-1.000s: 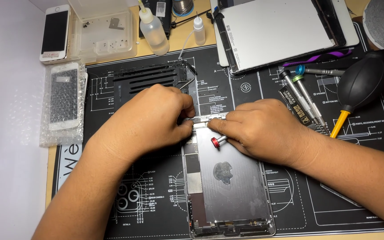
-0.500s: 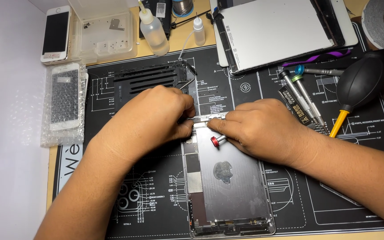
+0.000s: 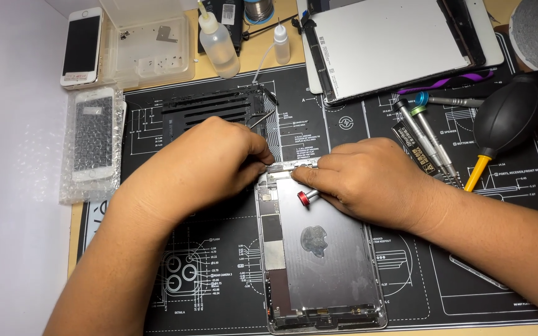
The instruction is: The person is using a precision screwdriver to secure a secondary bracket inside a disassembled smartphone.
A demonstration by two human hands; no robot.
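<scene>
An opened silver tablet shell (image 3: 322,261) lies on a black printed work mat (image 3: 207,261), its circuit board strip along the left side. My left hand (image 3: 210,165) rests at the shell's top left corner, fingers pinched together on its upper edge. My right hand (image 3: 368,177) presses on the top edge from the right, fingertips meeting the left hand's. Under my right hand pokes out a small red-tipped screwdriver (image 3: 307,198), lying on the shell's metal plate. What the fingertips pinch is hidden.
A detached tablet screen (image 3: 393,43) lies at the back right. Several screwdrivers (image 3: 428,134) and a black air blower (image 3: 504,118) sit right of it. Two squeeze bottles (image 3: 219,40), a clear parts box (image 3: 147,43), a white phone (image 3: 82,46) and a bubble-wrapped phone screen (image 3: 93,140) stand at left.
</scene>
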